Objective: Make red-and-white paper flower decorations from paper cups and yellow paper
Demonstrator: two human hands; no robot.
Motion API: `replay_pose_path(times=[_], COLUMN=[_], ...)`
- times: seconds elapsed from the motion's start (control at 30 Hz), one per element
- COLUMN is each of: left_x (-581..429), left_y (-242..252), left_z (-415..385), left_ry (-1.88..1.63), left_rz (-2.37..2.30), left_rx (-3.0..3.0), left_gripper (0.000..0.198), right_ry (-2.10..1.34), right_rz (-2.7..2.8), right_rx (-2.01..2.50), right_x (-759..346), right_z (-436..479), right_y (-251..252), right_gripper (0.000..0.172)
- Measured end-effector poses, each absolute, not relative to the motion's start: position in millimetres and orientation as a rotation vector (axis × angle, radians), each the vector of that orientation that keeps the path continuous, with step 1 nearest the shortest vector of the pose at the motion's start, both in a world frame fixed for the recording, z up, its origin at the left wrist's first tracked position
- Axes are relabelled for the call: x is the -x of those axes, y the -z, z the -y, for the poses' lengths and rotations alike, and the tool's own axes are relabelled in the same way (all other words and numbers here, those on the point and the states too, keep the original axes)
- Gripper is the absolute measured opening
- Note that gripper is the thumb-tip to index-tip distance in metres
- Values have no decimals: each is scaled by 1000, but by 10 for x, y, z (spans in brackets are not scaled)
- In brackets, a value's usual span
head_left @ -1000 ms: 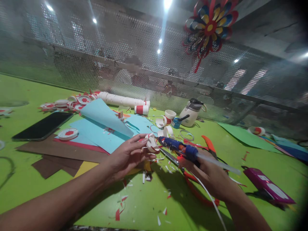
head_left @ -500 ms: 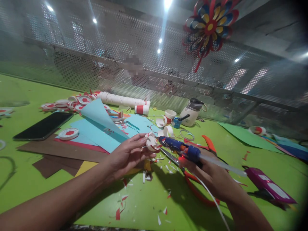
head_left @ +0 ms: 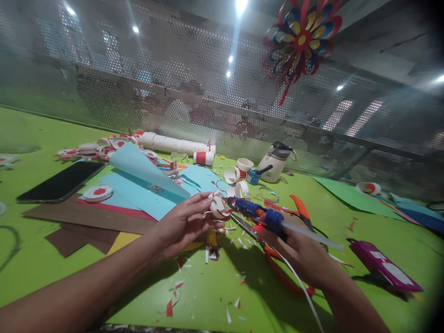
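My left hand (head_left: 192,219) pinches a small white paper piece with red marks (head_left: 219,206), cut from what looks like a paper cup. In my right hand (head_left: 294,245) is a blue hot glue gun (head_left: 255,212), its nozzle at the right side of the paper piece; whether it touches, I cannot tell. A clear glue stick (head_left: 312,235) sticks out of the gun's back, and a white cord hangs below. Orange-handled scissors (head_left: 282,273) lie under the gun and my right hand, partly hidden. Paper scraps (head_left: 211,254) are scattered beneath.
At the left lie a black phone (head_left: 62,181), brown paper (head_left: 83,219) and light blue paper (head_left: 145,178). Stacked white cups (head_left: 176,144) lie at the back near a bottle (head_left: 274,164). A purple case (head_left: 383,266) and green paper (head_left: 354,196) are at right.
Both hands keep almost the same pose, with the glue gun's nozzle still at the paper piece. The gun and my right hand have shifted very slightly left.
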State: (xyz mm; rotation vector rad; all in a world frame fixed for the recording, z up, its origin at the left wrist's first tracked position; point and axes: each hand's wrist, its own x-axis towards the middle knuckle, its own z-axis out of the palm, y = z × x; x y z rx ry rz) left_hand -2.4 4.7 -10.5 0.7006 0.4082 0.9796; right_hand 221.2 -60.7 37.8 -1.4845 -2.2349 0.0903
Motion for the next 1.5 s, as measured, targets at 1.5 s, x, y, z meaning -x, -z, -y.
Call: replay_pose_path(times=[1.5], left_x=[131], left_y=[5], left_z=[-125], left_ry=[-1039], left_rz=[-316], left_rx=[-660], left_gripper=[17], right_ry=[255], right_rz=[1770], right_rx=[2108], right_x=[-3030], right_z=[-452], right_y=[-197], right_gripper=[32])
